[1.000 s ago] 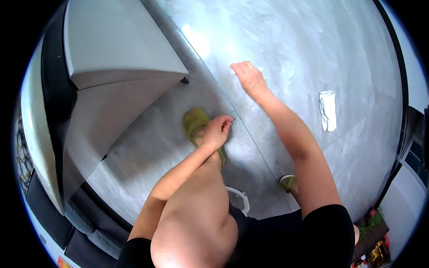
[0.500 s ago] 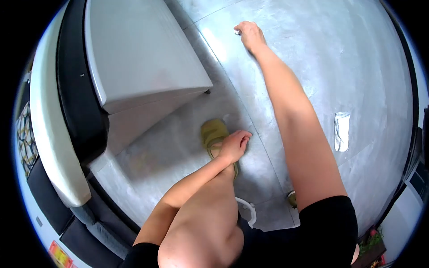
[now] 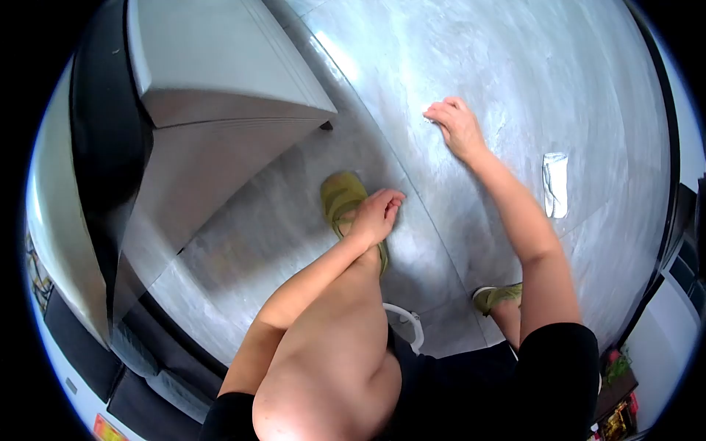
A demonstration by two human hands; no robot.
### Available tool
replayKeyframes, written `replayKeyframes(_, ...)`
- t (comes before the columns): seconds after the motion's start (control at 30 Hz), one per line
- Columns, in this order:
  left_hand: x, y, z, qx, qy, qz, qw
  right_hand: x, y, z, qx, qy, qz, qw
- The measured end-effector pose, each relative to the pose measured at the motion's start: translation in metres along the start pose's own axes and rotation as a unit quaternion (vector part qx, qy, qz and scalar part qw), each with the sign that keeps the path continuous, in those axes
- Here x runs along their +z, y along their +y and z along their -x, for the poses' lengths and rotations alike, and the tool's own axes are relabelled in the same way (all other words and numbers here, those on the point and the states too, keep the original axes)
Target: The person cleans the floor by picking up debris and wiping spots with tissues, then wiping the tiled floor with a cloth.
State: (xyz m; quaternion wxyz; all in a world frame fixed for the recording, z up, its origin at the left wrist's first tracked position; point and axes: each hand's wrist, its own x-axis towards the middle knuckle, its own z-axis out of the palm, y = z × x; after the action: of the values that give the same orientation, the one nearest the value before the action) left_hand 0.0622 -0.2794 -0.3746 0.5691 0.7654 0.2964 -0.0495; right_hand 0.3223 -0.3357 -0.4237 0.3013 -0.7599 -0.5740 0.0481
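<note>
My right hand (image 3: 457, 128) is low over the grey tiled floor, its thumb and fingers drawn together in a pinch. A small pale, shiny bit (image 3: 428, 116) shows at the fingertips, too small to make out. My left hand (image 3: 376, 218) hangs beside my left foot, wrist across the lower leg, fingers loosely curled together with nothing visible in them. Close to it is an olive-green slipper (image 3: 341, 187) on that foot. To the right of my right hand, a white folded piece of cloth (image 3: 556, 186) lies on the floor.
A grey box-shaped piece of furniture (image 3: 228, 59) on small feet stands at upper left, beside a dark sofa (image 3: 77, 345). A curved white rim (image 3: 412, 327) shows below my leg. My other slipper (image 3: 496, 298) is at right. Plants (image 3: 616, 364) stand at the lower right edge.
My right hand has come back toward me and to the right, its fingers still pinched. The view has shifted slightly, and more of my right foot shows. My left hand stays by the left foot.
</note>
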Motion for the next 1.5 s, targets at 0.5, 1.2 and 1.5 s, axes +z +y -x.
replayKeyframes(0.5, 0.009, -0.002, -0.003, -0.004, -0.014, -0.036, 0.999, 0.054, -0.083, 0.018, 0.053, 0.095, 0.006, 0.994)
replayKeyframes(1.2, 0.003, 0.007, -0.001, 0.032, -0.025, -0.095, 0.995, 0.054, -0.005, -0.122, -0.019, -0.004, 0.005, 1.0)
replayKeyframes(1.5, 0.004, 0.0, 0.001, -0.011, 0.001, -0.001, 1.0, 0.003, -0.03, 0.009, 0.029, -0.084, -0.009, 0.996)
